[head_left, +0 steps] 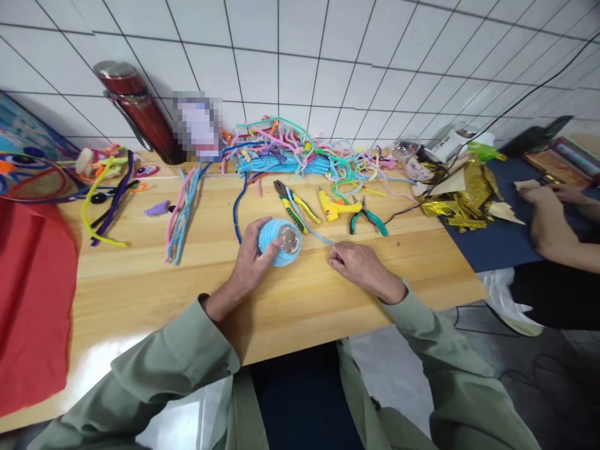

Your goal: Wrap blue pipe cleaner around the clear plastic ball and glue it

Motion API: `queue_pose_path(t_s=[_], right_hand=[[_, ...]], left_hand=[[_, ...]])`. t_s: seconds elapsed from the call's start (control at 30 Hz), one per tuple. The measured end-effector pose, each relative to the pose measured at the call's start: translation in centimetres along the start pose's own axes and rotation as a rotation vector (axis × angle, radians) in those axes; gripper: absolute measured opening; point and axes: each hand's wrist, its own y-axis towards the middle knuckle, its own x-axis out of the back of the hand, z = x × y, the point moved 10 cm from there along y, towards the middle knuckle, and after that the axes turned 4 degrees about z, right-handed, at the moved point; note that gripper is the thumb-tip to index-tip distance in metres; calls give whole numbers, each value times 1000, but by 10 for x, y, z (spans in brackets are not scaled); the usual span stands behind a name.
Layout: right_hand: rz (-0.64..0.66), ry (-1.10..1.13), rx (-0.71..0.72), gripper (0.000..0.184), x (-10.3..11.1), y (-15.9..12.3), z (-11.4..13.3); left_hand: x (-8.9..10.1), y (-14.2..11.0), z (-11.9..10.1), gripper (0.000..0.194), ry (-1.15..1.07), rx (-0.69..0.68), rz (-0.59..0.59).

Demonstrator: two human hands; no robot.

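My left hand (253, 256) grips a round form wrapped in light blue pipe cleaner (268, 236), its thumb across the bare end, which looks clear or greyish. To the right, my right hand (359, 265) is closed around the lower end of a loose light blue pipe cleaner (309, 228), which slants up toward the pliers. Just beyond the hands lie yellow-and-black pliers (295, 206), a yellow hot glue gun (335, 205) and small teal-handled pliers (370, 219). A dark blue pipe cleaner (237, 209) curves down behind my left hand.
A heap of coloured pipe cleaners (290, 159) lies along the tiled wall. At left stand a red thermos (145, 112) and red cloth (32, 300). Gold foil (464, 200) lies right, near another person's hands (546, 200). A black cord (510, 106) runs from the glue gun.
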Motion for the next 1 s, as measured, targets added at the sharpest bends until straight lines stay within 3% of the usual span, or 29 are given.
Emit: queue_pose_path(t_s=[0.17,0.33,0.6,0.73,0.9,1.0], right_hand=[[28,-139,-101,22,-8,-5,8],[17,-181,-101,24,-11,-8,13],[-96,5,-138,16,-16,-10,-1],[-209,75,-175,13,15,-5,-40],[-652,385,-277,10,85,16,-122],[-661,426,-331,11,93,47,-151]], left_hand=[[-7,-1,-9,55,29,-41,21],[-14,-1,-15,56,31,-57,60],[-7,-6,-9,54,20,-52,84],[0,-9,1,55,-15,-39,71],[0,-8,-1,55,-4,-105,96],[0,-7,-2,53,0,-128,93]])
